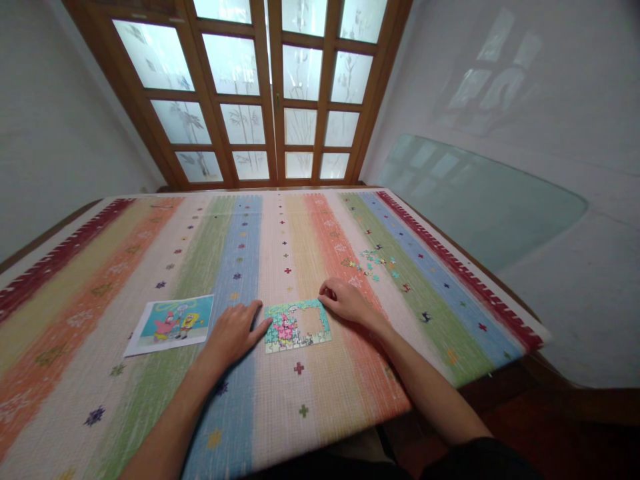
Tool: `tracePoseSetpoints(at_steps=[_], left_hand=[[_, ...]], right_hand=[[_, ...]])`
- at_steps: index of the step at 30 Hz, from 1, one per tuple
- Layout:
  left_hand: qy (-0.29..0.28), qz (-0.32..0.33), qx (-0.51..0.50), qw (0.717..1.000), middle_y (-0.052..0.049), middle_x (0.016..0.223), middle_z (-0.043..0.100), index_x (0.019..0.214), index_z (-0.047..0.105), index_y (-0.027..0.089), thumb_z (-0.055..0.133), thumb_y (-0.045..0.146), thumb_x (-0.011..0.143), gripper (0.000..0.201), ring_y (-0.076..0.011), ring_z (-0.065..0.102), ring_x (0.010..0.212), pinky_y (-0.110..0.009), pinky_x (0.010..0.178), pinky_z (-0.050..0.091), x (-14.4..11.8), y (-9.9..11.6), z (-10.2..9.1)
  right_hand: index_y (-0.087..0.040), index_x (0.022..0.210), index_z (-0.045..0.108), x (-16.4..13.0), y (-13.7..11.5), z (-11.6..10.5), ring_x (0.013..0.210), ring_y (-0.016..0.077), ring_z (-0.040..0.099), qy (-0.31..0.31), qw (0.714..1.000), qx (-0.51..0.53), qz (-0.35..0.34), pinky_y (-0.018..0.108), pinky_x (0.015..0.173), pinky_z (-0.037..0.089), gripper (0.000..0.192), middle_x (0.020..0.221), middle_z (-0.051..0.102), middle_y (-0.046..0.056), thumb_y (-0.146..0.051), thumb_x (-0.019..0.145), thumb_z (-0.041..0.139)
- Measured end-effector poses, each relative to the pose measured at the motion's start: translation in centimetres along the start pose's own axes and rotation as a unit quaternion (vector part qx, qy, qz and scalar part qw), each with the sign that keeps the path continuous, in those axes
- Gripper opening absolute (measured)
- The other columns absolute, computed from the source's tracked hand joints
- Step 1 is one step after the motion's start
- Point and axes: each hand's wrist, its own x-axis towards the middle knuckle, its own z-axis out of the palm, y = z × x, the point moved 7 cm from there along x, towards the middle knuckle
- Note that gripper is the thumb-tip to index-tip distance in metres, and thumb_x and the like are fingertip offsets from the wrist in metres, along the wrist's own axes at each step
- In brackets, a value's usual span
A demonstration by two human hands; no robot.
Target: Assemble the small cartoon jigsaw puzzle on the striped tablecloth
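Observation:
A small jigsaw puzzle [286, 328] lies on the striped tablecloth in front of me, with a pink cartoon figure on its left part. Bare brown backing [311, 320] shows in a gap at its centre right. My left hand [234, 333] rests at the puzzle's left edge, thumb and forefinger apart, the thumb touching the border. At the upper right corner is my right hand [346, 301], its fingers curled together and their tips by the puzzle's edge. Whatever they may pinch is too small to tell. Left of my left hand lies a printed cartoon picture [176, 323].
Loose puzzle pieces [374, 265] are scattered beyond my right hand. The striped tablecloth [300, 427] covers the long table, whose right edge runs beside a wall with a pale glass panel [480, 200]. Wooden doors with glass panes [275, 100] stand at the far end.

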Motion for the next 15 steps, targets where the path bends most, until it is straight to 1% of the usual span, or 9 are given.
tracePoseSetpoints(at_steps=[4,7,9,11,13,15], left_hand=[[0.012,-0.002,-0.019,1.000,-0.012,0.091,0.070,0.118,0.061,0.018,0.044,0.051,0.101,0.041,-0.0321,0.066,0.087,-0.042,0.083,0.048,0.0,0.0,-0.2],[0.014,0.000,-0.027,1.000,-0.012,0.091,0.070,0.118,0.061,0.018,0.043,0.052,0.101,0.042,-0.0319,0.065,0.087,-0.042,0.084,0.048,0.0,-0.1,-0.2],[0.011,0.000,-0.021,1.000,-0.012,0.091,0.070,0.118,0.061,0.018,0.044,0.052,0.102,0.041,-0.0313,0.065,0.088,-0.042,0.084,0.048,0.0,-0.1,-0.2],[0.011,-0.001,-0.020,1.000,-0.011,0.090,0.070,0.118,0.061,0.019,0.044,0.052,0.101,0.040,-0.0308,0.065,0.087,-0.041,0.084,0.048,0.0,-0.2,-0.2],[0.015,-0.003,-0.024,1.000,-0.012,0.090,0.070,0.117,0.061,0.019,0.045,0.051,0.101,0.039,-0.0311,0.065,0.087,-0.042,0.084,0.048,0.0,-0.2,-0.2],[0.017,-0.003,-0.025,1.000,-0.012,0.091,0.070,0.117,0.061,0.019,0.045,0.052,0.101,0.039,-0.0315,0.065,0.087,-0.042,0.084,0.049,0.0,-0.2,-0.1]], right_hand=[[-0.016,0.090,0.067,0.0,0.2,0.2,0.077,0.0165,0.058,0.006,1.000,0.001,-0.005,0.028,0.073,0.041,0.008,0.086,0.066,0.005,-0.021,0.092,0.061],[-0.017,0.087,0.068,0.3,1.1,-0.1,0.077,0.0167,0.058,0.039,0.999,-0.036,-0.001,0.028,0.074,0.042,0.013,0.084,0.066,0.004,-0.026,0.094,0.061],[-0.018,0.086,0.068,0.5,2.2,-0.8,0.079,0.0178,0.058,0.070,0.995,-0.068,0.019,0.029,0.075,0.043,0.015,0.085,0.066,0.005,-0.028,0.094,0.060],[-0.018,0.087,0.069,0.8,3.7,-1.7,0.085,0.0207,0.059,0.097,0.991,-0.087,0.041,0.032,0.080,0.044,0.017,0.090,0.067,0.007,-0.029,0.095,0.058],[-0.017,0.092,0.070,1.0,5.2,-2.9,0.095,0.0251,0.058,0.127,0.984,-0.105,0.065,0.036,0.088,0.043,0.020,0.097,0.068,0.011,-0.030,0.095,0.055],[-0.016,0.098,0.071,1.1,6.8,-4.1,0.104,0.0291,0.057,0.155,0.976,-0.122,0.089,0.042,0.098,0.040,0.023,0.105,0.069,0.015,-0.030,0.095,0.052]])
